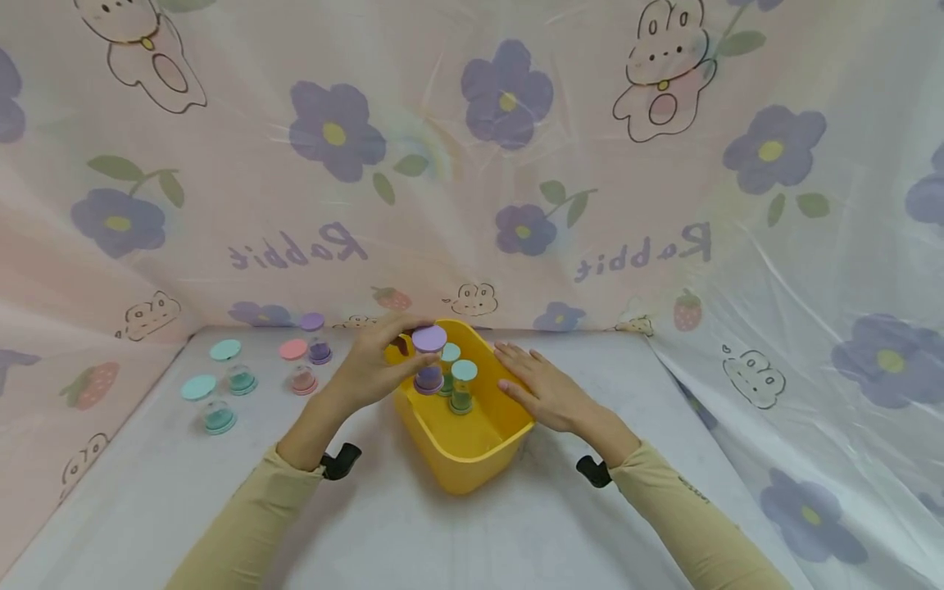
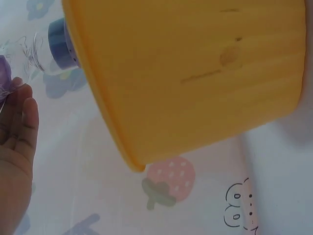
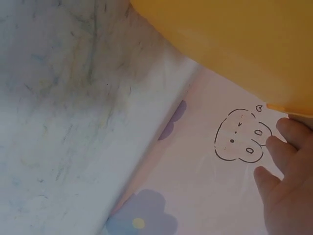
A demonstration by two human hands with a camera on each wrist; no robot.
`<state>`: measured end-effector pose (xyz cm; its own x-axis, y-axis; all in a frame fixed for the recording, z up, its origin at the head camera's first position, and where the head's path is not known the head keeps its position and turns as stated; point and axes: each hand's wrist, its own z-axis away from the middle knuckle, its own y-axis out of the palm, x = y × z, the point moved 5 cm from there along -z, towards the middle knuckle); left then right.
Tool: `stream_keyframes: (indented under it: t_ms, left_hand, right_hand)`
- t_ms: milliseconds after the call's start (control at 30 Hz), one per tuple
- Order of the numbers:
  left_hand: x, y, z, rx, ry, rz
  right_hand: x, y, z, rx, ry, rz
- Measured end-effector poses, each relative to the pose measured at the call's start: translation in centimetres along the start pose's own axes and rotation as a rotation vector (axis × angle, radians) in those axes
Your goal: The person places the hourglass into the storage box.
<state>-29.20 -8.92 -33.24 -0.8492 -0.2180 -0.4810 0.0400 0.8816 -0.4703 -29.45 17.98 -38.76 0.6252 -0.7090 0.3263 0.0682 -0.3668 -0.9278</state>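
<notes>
Pinching a clear plastic jar with a purple round lid [image 1: 429, 360], the left hand [image 1: 376, 365] holds it over the yellow plastic bin [image 1: 460, 459], beside two teal-lidded jars [image 1: 459, 381] standing inside. The right hand [image 1: 542, 385] lies flat, fingers straight, against the bin's right rim, apparently steadying it on the desk [image 1: 413, 533].

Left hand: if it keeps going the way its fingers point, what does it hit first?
Probably the green-capped jars inside the yellow bin. The left hand holds the purple-capped jar over the bin's rim, fingers pointing toward them. Depth is hard to judge from the head view.

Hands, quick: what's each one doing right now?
Left hand: holds the purple-lidded jar over the yellow bin.
Right hand: open, fingers straight, resting on the bin's rim.
</notes>
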Motion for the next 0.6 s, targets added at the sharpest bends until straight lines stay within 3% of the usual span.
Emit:
stream_keyframes:
  t_ms: [167,600]
  left_hand:
    - [0.2,1.3,-0.3,0.065,-0.042,-0.008]
    - [0.7,4.4,-1.5,0.247,-0.059,-0.053]
  right_hand:
    - [0.0,0.0,0.6,0.012,0.007,-0.006]
    - [-0.1,0.2,2.5,0.058,0.025,-0.006]
